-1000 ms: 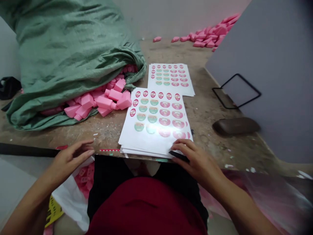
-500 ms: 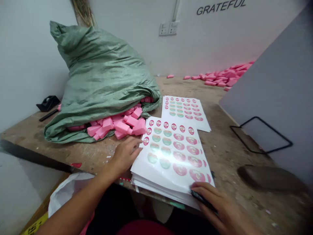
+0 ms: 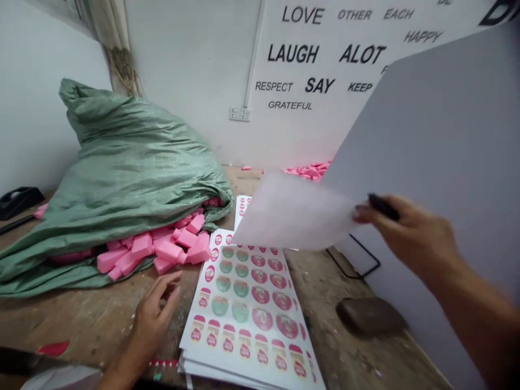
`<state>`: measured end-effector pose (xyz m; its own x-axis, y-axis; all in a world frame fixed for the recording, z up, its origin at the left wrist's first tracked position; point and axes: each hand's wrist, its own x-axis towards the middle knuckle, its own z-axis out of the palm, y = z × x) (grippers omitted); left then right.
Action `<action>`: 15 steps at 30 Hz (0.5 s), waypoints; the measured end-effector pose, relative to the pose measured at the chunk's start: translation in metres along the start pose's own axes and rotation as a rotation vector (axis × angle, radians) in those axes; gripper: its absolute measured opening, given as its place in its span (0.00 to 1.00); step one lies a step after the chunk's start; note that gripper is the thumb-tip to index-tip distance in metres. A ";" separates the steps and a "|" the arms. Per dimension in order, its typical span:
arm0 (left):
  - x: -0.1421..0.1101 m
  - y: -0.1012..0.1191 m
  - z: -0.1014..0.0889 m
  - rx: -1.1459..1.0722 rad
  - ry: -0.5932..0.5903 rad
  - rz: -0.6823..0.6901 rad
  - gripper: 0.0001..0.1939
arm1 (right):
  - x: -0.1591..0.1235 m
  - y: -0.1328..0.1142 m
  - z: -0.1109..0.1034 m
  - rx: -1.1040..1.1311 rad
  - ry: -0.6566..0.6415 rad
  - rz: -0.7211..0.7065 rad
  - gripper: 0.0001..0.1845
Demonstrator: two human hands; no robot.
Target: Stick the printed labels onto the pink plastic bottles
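My right hand [image 3: 418, 238] is raised, closed on one corner of a blurred sheet of paper [image 3: 296, 211]. A slim black tool [image 3: 383, 207], its kind unclear, is also in that grip. The sheet hangs tilted over the far end of a stack of sticker sheets [image 3: 252, 303] printed with pink and green round and oval labels. My left hand [image 3: 156, 306] is just left of the stack, empty, with its fingers loosely curled and apart. A second sticker sheet pile [image 3: 241, 207] is partly hidden behind the raised sheet.
A green sack [image 3: 142, 157] with pink bottles [image 3: 170, 252] spilling out lies on the left. More pink bottles [image 3: 311, 170] are heaped at the back. A black wire stand [image 3: 357, 273], a dark brown case [image 3: 369, 316] and a large grey panel [image 3: 439, 141] are on the right.
My right hand has risen from the stack's near corner, lifting a sheet up and away. My left hand has moved off the stack's edge. The view has tilted up and swung right.
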<state>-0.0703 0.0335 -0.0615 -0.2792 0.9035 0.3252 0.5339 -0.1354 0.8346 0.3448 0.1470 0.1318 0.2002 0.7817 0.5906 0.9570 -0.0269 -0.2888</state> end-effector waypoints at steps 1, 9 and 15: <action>-0.004 -0.005 -0.003 0.012 -0.004 0.009 0.18 | 0.017 -0.008 -0.001 0.020 0.052 0.074 0.12; -0.028 -0.040 -0.023 0.178 0.020 0.055 0.15 | 0.038 -0.001 0.048 0.062 0.166 0.075 0.18; 0.001 -0.020 -0.018 0.259 0.018 0.262 0.12 | -0.001 0.027 0.171 0.079 -0.156 -0.015 0.16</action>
<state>-0.0955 0.0298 -0.0703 -0.1192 0.8441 0.5228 0.7727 -0.2518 0.5828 0.3350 0.2520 -0.0054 0.1454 0.8692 0.4726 0.9388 0.0295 -0.3432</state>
